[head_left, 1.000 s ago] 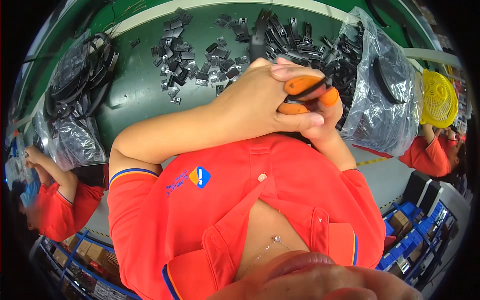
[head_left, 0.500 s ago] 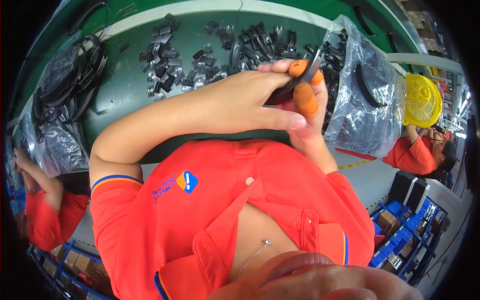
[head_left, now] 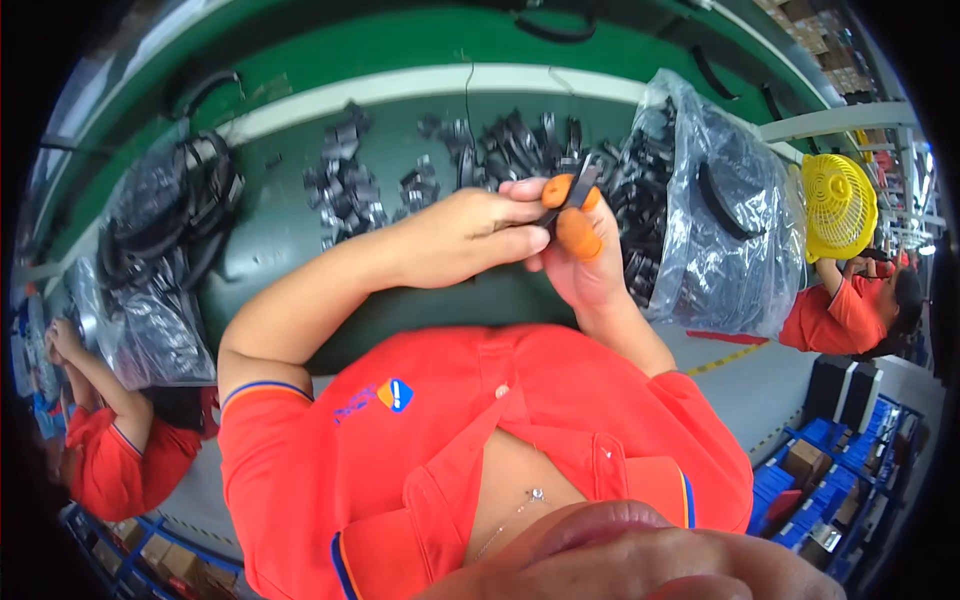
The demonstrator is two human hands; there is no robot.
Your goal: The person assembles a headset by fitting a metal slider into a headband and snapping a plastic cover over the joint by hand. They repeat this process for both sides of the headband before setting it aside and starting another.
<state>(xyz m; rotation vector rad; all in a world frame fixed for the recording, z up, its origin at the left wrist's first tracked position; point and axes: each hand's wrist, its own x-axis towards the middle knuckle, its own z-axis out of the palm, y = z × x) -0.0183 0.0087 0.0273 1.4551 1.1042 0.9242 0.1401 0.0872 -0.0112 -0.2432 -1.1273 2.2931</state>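
Both of my hands meet over the near part of the green table, in front of the heaped parts. Between the thumb and fingers of my right hand (head_left: 596, 278), a black curved plastic strip (head_left: 584, 182) is pinched, its end sticking up past the fingertips. Orange finger cots (head_left: 579, 235) cover that thumb and a finger. My left hand (head_left: 468, 235) reaches across from the left, closed on the strip's lower part, which the fingers mostly hide. Just beyond lie dark curved pieces (head_left: 515, 148).
Small black parts (head_left: 345, 185) lie in piles on the green table (head_left: 265, 275). At the right stands a clear plastic bag (head_left: 700, 275) of black pieces; at the left, another bag (head_left: 165, 340) under black bands (head_left: 165, 230). A yellow basket-like object (head_left: 838, 208) and co-workers (head_left: 845, 315) are further off.
The view has shifted, so the table sits lower in it. My hands have come left and drawn closer together, both still on the strip, with less of it showing.
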